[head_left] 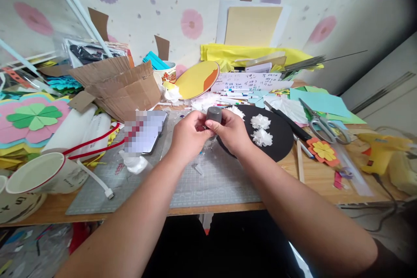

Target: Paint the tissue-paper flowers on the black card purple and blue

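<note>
Both my hands meet over the grey cutting mat [215, 182] at the table's middle. My left hand [188, 134] and my right hand [230, 129] are closed around a small container with a dark grey cap [214, 115]; its clear lower part is mostly hidden by my fingers. Just right of my hands lies a black paper disc [282, 137] carrying white tissue flowers [261, 129].
Scissors [322, 124], a paper flower [323, 150] and a yellow glue gun [381, 152] lie at the right. A phone [145, 132], torn cardboard [120, 82], a cup [48, 173] and stacked coloured paper [32, 117] crowd the left. Pens and yellow sheets [247, 54] fill the back.
</note>
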A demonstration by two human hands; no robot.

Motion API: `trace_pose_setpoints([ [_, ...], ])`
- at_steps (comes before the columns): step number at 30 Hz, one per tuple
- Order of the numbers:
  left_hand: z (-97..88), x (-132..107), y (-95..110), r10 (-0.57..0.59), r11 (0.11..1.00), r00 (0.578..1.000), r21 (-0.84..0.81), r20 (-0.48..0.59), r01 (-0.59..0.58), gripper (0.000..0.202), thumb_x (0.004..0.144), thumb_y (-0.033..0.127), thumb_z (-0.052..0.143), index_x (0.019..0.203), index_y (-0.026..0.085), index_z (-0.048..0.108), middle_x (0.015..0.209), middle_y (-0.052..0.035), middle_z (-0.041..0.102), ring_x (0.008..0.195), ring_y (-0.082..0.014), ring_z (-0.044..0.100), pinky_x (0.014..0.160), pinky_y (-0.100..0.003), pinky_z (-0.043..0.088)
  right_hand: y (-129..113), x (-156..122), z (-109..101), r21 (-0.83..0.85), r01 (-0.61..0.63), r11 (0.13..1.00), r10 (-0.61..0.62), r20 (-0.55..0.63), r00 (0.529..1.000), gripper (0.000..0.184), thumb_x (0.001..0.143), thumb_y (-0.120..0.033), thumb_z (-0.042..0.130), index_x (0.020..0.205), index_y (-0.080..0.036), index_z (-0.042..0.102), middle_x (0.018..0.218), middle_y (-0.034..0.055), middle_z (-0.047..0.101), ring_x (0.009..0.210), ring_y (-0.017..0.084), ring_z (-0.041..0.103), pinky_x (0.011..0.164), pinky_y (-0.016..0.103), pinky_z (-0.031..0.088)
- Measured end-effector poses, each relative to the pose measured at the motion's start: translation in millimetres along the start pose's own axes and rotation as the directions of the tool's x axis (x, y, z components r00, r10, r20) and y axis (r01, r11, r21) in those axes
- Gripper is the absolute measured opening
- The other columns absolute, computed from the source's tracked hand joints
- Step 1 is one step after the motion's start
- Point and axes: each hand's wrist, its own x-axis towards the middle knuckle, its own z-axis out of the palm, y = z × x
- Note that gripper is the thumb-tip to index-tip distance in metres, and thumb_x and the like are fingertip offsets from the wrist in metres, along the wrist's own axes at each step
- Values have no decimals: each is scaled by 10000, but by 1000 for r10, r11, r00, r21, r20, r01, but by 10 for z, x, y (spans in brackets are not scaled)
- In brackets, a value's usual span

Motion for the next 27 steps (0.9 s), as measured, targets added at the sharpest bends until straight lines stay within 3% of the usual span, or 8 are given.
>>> trace_pose_setpoints([
  [7, 3, 3, -6, -46, 997, 999, -60, 9, 47, 308, 613, 291, 798, 808, 202, 577, 741, -5, 668, 687, -169, 609, 650, -295, 459, -24, 6, -12, -32, -3, 999, 3, 13, 1000, 260, 754, -395, 751, 736, -192, 590, 732, -6, 570, 733, 153, 512, 683, 288, 424],
  [14, -4, -3, 8, -64, 995, 998, -79, 5, 64, 325, 590, 294, 819, 802, 203, 590, 747, -2, 668, 704, -169, 613, 647, -284, 452, -46, 0, -36, -78, 7, 997, -5, 22, 1000, 366, 765, -530, 731, 766, -192, 591, 793, 15, 603, 771, 166, 534, 715, 303, 432],
  [27, 6, -15, -11, -48, 996, 999, -75, 0, 48, 295, 609, 265, 803, 792, 200, 581, 727, 3, 653, 673, -157, 595, 622, -281, 447, -78, -22, -24, -155, 49, 987, -48, 5, 999, 323, 788, -486, 715, 758, -183, 609, 730, 4, 576, 724, 159, 519, 671, 295, 388],
])
